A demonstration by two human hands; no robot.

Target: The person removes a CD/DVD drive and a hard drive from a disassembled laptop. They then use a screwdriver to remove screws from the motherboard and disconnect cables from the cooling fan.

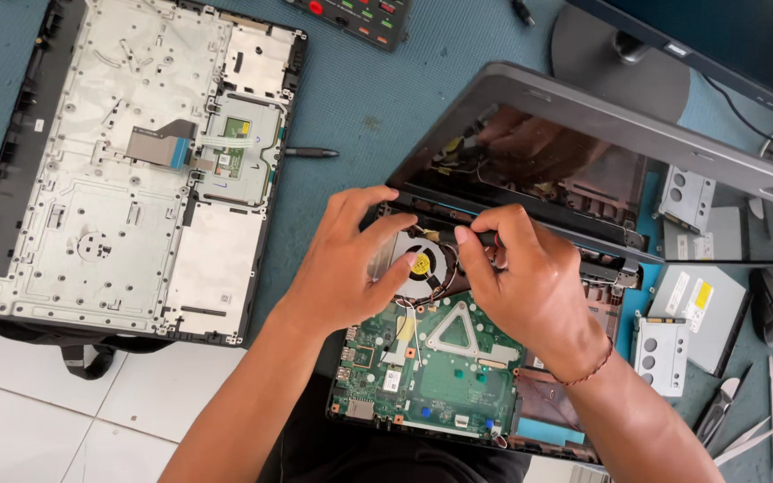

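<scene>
We have the laptop [458,358] opened: its top cover [127,170] lies apart at the left, the green board [440,376] bare. The fan [420,262] sits in place near the hinge, so it is not yet out. Left hand [351,259] rests curled at the fan, thumb on its edge. Right hand [530,277] pinches a dark tool [485,237] over the fan. Wires there look attached.

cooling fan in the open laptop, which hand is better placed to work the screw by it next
Right, probably. The right hand pinches a dark tool with its tip at the upper edge of the cooling fan. The left hand has no tool; its fingers rest on the fan's housing, as if steadying it.
</scene>
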